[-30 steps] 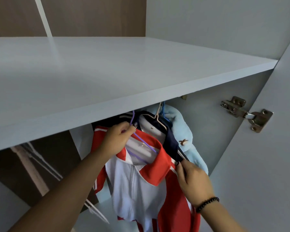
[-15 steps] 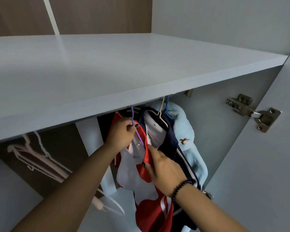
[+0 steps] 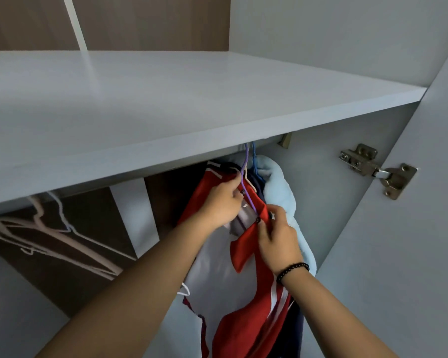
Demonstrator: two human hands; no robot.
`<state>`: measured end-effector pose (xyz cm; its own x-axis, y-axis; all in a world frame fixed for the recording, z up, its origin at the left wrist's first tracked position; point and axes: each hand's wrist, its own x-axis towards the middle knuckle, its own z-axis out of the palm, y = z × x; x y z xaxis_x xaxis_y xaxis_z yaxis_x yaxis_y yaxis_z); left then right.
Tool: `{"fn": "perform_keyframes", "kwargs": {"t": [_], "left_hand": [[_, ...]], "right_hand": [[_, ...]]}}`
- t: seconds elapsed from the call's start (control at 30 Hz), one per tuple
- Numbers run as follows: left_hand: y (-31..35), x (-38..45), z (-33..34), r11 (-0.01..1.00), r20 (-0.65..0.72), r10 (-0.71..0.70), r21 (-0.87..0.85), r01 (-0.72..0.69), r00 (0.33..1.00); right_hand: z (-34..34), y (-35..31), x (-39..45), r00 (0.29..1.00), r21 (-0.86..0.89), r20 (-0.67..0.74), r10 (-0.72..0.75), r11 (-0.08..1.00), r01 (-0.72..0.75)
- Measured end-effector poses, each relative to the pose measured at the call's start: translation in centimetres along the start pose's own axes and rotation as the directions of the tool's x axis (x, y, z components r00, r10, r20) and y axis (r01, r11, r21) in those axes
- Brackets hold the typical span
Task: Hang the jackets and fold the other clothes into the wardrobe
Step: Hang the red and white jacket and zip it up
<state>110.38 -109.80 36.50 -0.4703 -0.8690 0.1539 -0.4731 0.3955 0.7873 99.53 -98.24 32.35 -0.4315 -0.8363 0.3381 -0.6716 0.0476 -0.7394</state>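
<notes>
Pale pink empty hangers (image 3: 55, 236) hang at far left beneath the grey wardrobe shelf (image 3: 192, 104). The left hand (image 3: 221, 202) has its fingers curled around the purple hanger (image 3: 246, 174), just below the hook. This hanger carries the red-and-white jacket (image 3: 243, 293), which hangs under the shelf. The right hand (image 3: 277, 239) pinches the jacket's red collar (image 3: 248, 249) between thumb and fingertips. Just beside hang a navy garment (image 3: 259, 184) and a light blue fleece garment (image 3: 282, 192). A metal door hinge (image 3: 378, 169) is at right.

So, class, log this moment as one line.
left hand: grips purple wire hanger | right hand: pinches red-and-white jacket collar
</notes>
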Motion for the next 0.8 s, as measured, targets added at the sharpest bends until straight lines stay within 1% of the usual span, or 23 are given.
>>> {"fn": "perform_keyframes", "kwargs": {"t": [0.07, 0.2, 0.3, 0.43, 0.53, 0.7, 0.8], "left_hand": [[-0.7, -0.5, 0.0, 0.999, -0.001, 0.003, 0.042, -0.003, 1.0], [-2.4, -2.5, -1.6, 1.0, 0.0, -0.024, 0.017, 0.024, 1.0], [-3.2, -4.5, -2.8, 0.993, 0.018, 0.002, 0.121, -0.004, 1.0], [-3.6, -7.8, -3.8, 0.968, 0.048, -0.004, 0.251, -0.008, 0.999], [-3.6, -10.4, -4.2, 0.962, 0.057, -0.015, 0.274, -0.001, 0.998], [-2.8, -14.3, -3.7, 0.95, -0.009, -0.066, 0.306, 0.065, 0.998], [-2.0, -16.7, -2.8, 0.939, -0.009, -0.077, 0.335, 0.075, 0.997]], "right_hand": [[0.1, 0.4, 0.4, 1.0, -0.031, -0.001, -0.012, 0.999, 0.012], [0.0, 1.1, 0.5, 1.0, -0.066, 0.009, -0.02, 0.998, 0.02], [-0.5, 1.2, -0.2, 1.0, -0.089, 0.025, -0.003, 0.996, 0.005], [-1.6, 1.0, -1.4, 0.996, -0.097, 0.089, 0.018, 0.995, -0.009], [-3.2, 0.5, -2.4, 0.991, -0.117, 0.133, -0.035, 0.992, 0.05], [-5.9, -0.1, -5.1, 0.966, -0.116, 0.241, -0.095, 0.985, 0.126], [-7.2, 0.3, -7.4, 0.944, -0.119, 0.308, -0.114, 0.98, 0.157]]}}
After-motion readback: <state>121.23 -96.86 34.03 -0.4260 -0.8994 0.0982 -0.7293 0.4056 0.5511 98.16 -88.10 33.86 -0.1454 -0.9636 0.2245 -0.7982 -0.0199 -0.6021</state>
